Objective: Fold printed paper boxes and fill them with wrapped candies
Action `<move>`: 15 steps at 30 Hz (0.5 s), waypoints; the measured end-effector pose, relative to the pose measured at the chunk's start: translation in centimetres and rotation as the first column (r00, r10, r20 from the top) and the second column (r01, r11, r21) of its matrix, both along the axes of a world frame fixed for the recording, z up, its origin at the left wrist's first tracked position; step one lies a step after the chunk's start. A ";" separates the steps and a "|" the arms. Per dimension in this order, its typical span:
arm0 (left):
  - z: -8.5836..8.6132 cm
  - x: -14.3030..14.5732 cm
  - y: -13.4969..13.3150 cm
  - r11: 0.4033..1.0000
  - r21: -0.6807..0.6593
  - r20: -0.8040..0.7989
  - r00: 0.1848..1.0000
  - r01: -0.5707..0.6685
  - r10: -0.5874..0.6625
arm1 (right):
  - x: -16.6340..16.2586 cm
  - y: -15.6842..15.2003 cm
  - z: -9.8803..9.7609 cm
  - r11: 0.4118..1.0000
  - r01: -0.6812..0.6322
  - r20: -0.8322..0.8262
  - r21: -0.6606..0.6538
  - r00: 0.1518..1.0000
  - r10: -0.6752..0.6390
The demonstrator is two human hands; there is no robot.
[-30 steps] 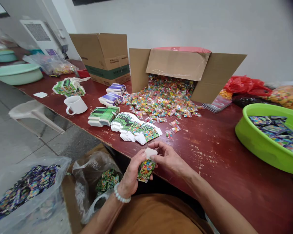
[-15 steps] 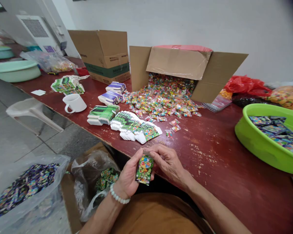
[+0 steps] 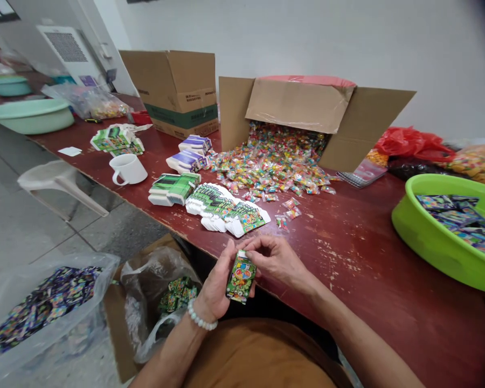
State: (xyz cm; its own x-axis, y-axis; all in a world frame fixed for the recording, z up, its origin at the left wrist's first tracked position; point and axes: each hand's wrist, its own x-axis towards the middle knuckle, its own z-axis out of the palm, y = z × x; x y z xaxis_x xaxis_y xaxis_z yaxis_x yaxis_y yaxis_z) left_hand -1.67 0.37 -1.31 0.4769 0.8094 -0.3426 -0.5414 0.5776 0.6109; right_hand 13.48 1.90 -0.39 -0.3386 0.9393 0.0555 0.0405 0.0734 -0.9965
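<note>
A small green printed candy box [image 3: 241,279] rests upright in my left hand [image 3: 216,288], which is wrapped round its sides. At the top edge of that box, where a white flap shows, the fingers of my right hand [image 3: 275,260] are pinched together; part of the flap is hidden by them. Just beyond my hands, a fanned row of flat green cartons [image 3: 226,207] lies on the dark red table [image 3: 359,253]. Small wrapped candies [image 3: 275,167] spill from a tipped cardboard box [image 3: 295,102] behind the cartons.
A white mug [image 3: 130,170], green carton stacks [image 3: 173,188] and purple carton stacks [image 3: 186,160] stand to the left. On the right is a lime-green basin [image 3: 416,231] of packets. Below the table edge sit a lined box [image 3: 123,323] and a bag of packets [image 3: 50,307].
The view has shifted slightly, so the table things sit a little farther right. My right fingers have moved on the box's top, and a white flap now shows there.
</note>
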 end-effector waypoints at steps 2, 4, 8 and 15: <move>0.1 0.0 0.0 1.000 -0.007 -0.020 0.999 -0.026 0.026 | 0.1 -0.3 0.5 0.993 0.016 0.060 0.116 0.998 -0.023; 0.2 0.1 0.1 0.998 -0.039 -0.019 0.999 -0.046 0.045 | 0.2 -0.8 0.8 0.972 -0.017 0.126 0.236 0.992 -0.013; -0.2 0.3 0.4 0.983 -0.160 0.021 0.995 -0.093 0.097 | 0.1 -2.2 0.2 0.911 -0.107 0.318 0.399 0.948 -0.028; -1.2 0.3 0.7 0.958 -0.151 -0.016 0.970 -0.243 0.243 | -2.2 -2.1 -1.7 0.862 -0.162 0.646 0.480 0.730 -0.223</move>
